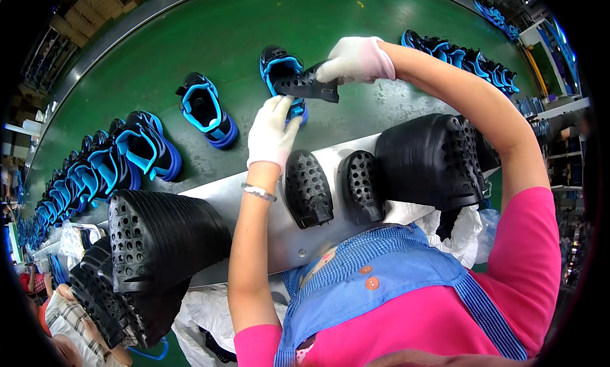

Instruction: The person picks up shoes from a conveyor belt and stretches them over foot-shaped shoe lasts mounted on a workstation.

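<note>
A black shoe with bright blue lining (275,52) stands on the green surface in front of me. My left hand (272,130), in a white glove, grips the near end of this shoe, fingers at its collar. Stretched out above it, my gloved right hand (356,61) is closed around the wide end of a black perforated insole-shaped piece (298,84). That piece lies tilted over the shoe's opening, its narrower end reaching in. My fingers hide part of both things. Two similar perforated pieces, one left (309,186) and one right (363,186), rest on the metal ledge below my hands.
Nested stacks of black perforated pieces lie at the left (168,237) and right (422,157) of the metal ledge (270,211). Left of my hands stands a single shoe (202,106), then a row of shoes (136,144). More shoes (454,54) line the far right. Another person (79,316) is at lower left.
</note>
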Demonstrator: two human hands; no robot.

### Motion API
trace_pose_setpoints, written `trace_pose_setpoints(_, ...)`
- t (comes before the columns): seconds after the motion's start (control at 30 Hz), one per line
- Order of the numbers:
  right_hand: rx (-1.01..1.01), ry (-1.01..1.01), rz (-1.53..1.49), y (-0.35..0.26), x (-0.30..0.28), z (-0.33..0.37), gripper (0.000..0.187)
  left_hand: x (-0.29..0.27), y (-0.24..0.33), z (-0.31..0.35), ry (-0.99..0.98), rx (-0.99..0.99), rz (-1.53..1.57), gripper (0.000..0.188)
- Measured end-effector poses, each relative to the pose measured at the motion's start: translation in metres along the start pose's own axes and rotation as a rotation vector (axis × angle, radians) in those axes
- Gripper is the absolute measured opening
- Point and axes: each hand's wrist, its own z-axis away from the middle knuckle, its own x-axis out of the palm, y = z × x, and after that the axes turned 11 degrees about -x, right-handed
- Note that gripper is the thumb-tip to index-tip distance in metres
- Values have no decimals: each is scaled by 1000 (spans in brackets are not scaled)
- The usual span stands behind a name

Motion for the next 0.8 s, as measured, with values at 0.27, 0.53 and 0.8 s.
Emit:
trace_pose_setpoints(0.27, 4, 32, 358, -7, 17, -55, 43, 26, 12, -30, -187, -67, -265, 23)
trace_pose_setpoints(0.53, 76, 33, 438, -17, 66, -95, 33, 40, -3, -60, -647, -368, -277, 29)
trace_pose_setpoints(0.8, -41, 147, 326, 9, 89, -129, 31, 43, -7, -68, -717, -467, -270, 40)
